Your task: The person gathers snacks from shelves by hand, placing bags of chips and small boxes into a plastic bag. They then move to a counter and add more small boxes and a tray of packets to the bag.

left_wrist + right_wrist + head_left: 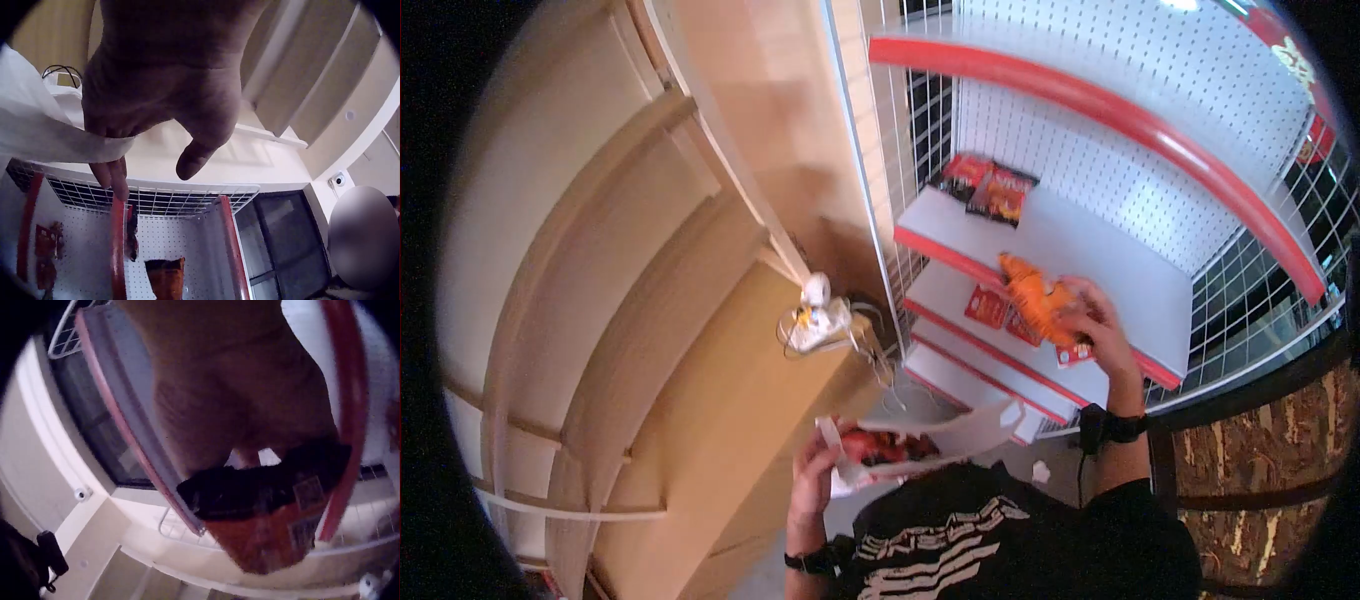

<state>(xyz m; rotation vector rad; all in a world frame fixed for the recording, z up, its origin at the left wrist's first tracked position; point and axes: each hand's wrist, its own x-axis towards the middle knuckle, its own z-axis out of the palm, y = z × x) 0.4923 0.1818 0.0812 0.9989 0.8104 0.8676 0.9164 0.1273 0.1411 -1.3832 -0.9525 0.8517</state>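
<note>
My right hand (1100, 325) grips an orange snack packet (1035, 300) over the front part of a white shelf. In the right wrist view the packet (262, 540) shows a dark band, an orange end and small printed labels, and hides the fingertips. Low in the head view, my left hand (808, 480) holds the edge of a white open-topped carrier (980, 437), with red and dark packets (885, 445) inside. The left wrist view has the carrier's white strip (69, 144) passing under the curled fingers, while the thumb (197, 159) stands apart.
Dark red snack packets (1003, 192) lie at the left end of the same shelf (1105, 240). Red packets (985, 307) show on the shelf below. A red-edged shelf (1100, 95) arches above. White wire mesh (920, 130) flanks the rack; cables and a white device (815, 290) sit left.
</note>
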